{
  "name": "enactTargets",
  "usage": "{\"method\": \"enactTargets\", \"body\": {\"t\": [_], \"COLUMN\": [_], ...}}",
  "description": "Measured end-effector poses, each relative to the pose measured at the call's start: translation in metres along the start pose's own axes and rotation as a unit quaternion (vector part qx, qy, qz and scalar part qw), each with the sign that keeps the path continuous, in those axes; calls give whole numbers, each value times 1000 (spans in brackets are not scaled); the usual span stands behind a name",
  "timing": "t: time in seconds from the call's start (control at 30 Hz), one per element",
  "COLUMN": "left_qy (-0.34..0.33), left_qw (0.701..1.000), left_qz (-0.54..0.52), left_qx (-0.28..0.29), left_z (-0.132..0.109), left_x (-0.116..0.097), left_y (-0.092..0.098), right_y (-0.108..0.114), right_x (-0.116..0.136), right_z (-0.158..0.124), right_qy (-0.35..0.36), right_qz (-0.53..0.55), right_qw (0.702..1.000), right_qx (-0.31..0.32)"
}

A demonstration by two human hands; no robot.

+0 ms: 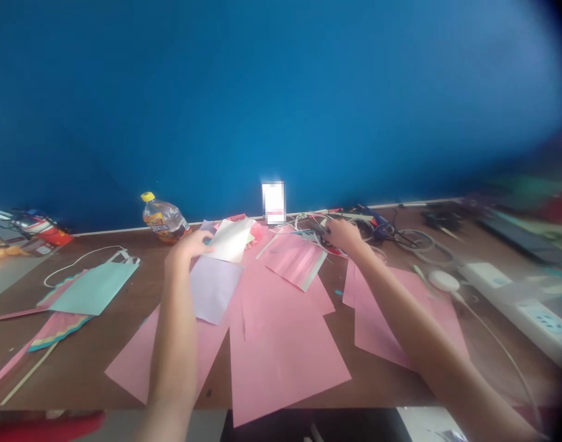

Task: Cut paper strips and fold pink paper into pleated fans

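My left hand (194, 244) pinches the left edge of a cream sheet of paper (234, 240), tilted above a lilac sheet (215, 290). My right hand (344, 236) is at the back of the table among tangled cables and small items. Its fingers are curled together; what is in them is blurred and partly hidden. Just left of that hand lies a pink pleated paper piece (292, 261) with a pale edge. Large pink sheets (281, 362) are spread beneath, one hanging over the front edge. Crumpled pink paper (254, 234) shows behind the cream sheet.
A yellow-capped bottle (165, 220) leans near the blue wall. A mint-coloured paper piece (94, 288) with striped pink paper lies at left. A bright phone-like rectangle (274, 202) stands at the back. Cables (419, 239), a white round object (443, 281) and a power strip (545, 319) occupy the right.
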State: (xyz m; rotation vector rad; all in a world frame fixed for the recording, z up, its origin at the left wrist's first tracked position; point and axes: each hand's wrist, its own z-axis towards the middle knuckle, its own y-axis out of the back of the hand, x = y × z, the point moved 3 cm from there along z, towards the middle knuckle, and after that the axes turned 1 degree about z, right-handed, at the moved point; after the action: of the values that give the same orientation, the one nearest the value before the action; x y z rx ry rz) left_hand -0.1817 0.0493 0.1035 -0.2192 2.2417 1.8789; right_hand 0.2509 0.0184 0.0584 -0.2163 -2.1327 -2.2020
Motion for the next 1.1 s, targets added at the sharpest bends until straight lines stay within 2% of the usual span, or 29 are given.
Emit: {"method": "enactTargets", "body": {"t": [0.07, 0.13, 0.23, 0.3, 0.33, 0.4, 0.47, 0.6, 0.87, 1.0, 1.1], "left_qy": [-36, -50, -107, -117, -121, -132, -145, -152, -161, -190, -187], "left_qw": [999, 998, 994, 991, 991, 991, 989, 988, 984, 975, 979], "left_qz": [6, 0, -17, 12, 18, 22, 28, 17, 58, 100, 81], "left_qx": [-36, -40, 27, 66, 53, 4, -16, -20, -45, -48, -30], "left_z": [-4, -8, -9, -7, -5, -1, 1, 0, -4, -4, 0], "left_x": [-27, -59, -106, -123, -128, -132, -133, -133, -136, -137, -133], "left_y": [0, -9, -41, -67, -76, -88, -93, -91, -87, -88, -86], "right_y": [-1, 0, 2, -3, -7, -17, -28, -36, -33, -34, -34], "right_x": [5, 11, 21, 32, 38, 50, 58, 65, 66, 75, 79], "right_z": [-3, -5, -5, -4, -4, -5, -6, -8, -12, -19, -22], "right_qy": [-1, 14, 69, 139, 179, 243, 270, 275, 269, 321, 337], "right_qz": [-24, -37, -3, 49, 75, 104, 114, 106, 65, 43, 42], "right_qw": [1000, 999, 995, 986, 979, 964, 956, 956, 961, 946, 941], "right_qx": [-10, -31, -75, -72, -55, -27, -6, -8, -8, -7, -2]}}
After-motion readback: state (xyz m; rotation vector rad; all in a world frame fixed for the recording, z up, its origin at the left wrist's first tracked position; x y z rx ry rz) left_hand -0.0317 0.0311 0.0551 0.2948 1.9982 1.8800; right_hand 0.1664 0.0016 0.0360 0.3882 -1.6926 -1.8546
